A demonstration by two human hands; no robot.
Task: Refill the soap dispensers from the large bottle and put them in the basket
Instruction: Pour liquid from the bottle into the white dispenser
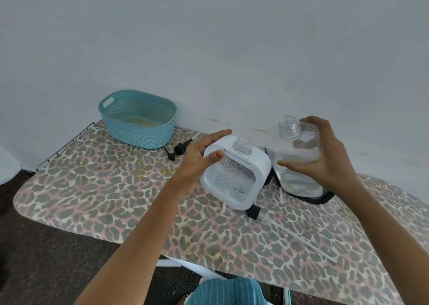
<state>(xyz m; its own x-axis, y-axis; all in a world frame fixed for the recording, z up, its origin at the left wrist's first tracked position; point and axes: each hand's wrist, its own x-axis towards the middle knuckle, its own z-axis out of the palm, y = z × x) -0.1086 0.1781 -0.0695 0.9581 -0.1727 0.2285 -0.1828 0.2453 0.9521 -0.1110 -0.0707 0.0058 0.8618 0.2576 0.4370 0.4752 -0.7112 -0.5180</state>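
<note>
My left hand grips a white-framed soap dispenser with a clear patterned body, tilted toward me, its neck uncapped. My right hand holds the large clear bottle by its upper part; its threaded mouth is uncapped and leans toward the dispenser's neck. Liquid shows low in the big bottle. A teal basket stands at the far left of the board, with nothing but a pale patch on its floor. A black pump head lies beside the basket. Another black pump with a long clear tube lies in front of the dispenser.
The leopard-print ironing board runs along a pale blue wall. A metal rest sticks out at its left end. A dark-rimmed object sits under the big bottle. Dark floor lies below left.
</note>
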